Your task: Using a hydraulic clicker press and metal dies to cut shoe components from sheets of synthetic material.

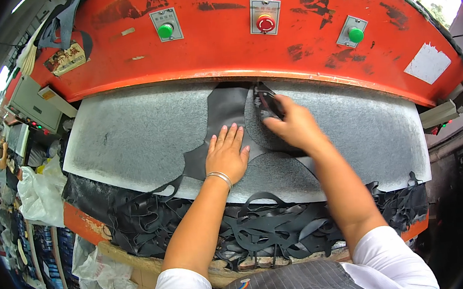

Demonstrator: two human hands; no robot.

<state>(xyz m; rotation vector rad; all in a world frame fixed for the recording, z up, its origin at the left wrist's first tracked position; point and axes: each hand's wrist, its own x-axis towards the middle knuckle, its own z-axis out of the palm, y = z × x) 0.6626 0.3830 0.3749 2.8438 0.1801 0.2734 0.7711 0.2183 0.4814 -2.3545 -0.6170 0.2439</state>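
Apron (pixel 285 282), left hand (pixel 226 157) on leather (pixel 227 104), plastic bag (pixel 42 192)

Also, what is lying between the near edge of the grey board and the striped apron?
In the head view, a tangled heap of black scraps lies there, then a worn tan edge.

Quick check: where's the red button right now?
In the head view, the red button is at the top, just right of centre, on the orange machine front, between two green buttons, above the right hand.
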